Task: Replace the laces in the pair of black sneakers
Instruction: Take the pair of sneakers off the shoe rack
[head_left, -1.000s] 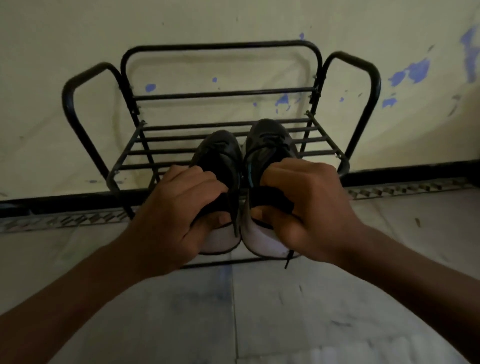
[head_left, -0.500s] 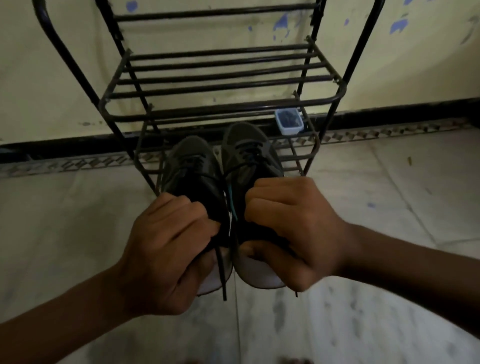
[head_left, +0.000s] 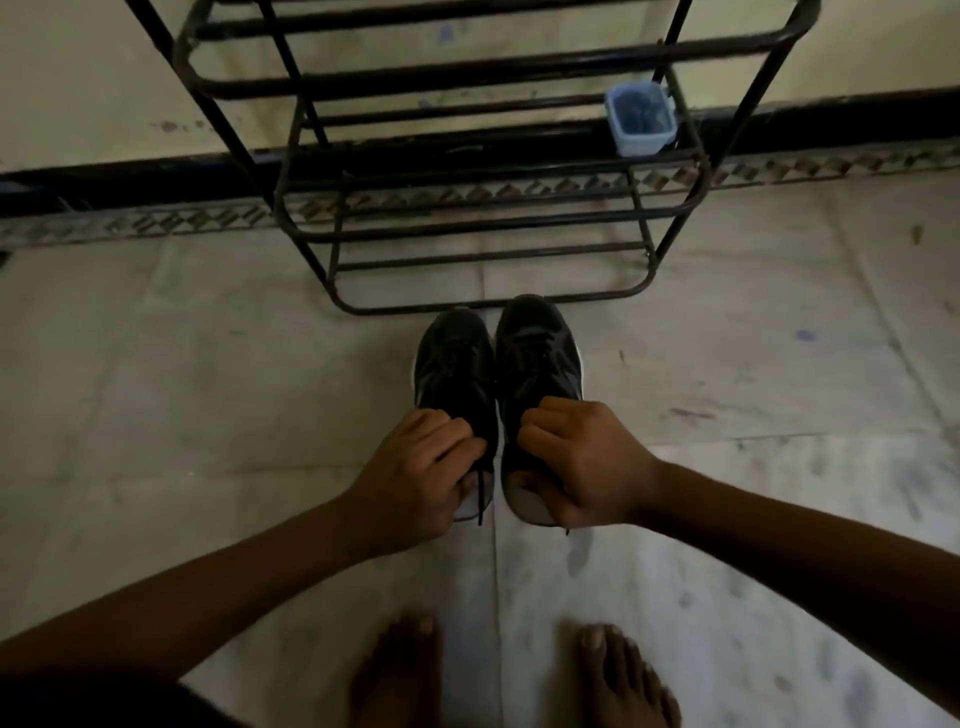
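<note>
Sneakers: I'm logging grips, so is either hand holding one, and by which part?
Yes, both. The left hand grips the left sneaker and the right hand grips the right sneaker, each at its heel end, fingers curled over the top.

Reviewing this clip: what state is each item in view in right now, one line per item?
shoe rack: standing by the wall.
blue container: sits on a rack shelf, right end; lid unclear.
left sneaker: upright, laced, toe toward the shoe rack; lace end dangles at the heel.
right sneaker: upright, laced, beside the left sneaker.
left hand: grips the left sneaker's heel.
right hand: grips the right sneaker's heel.
</note>
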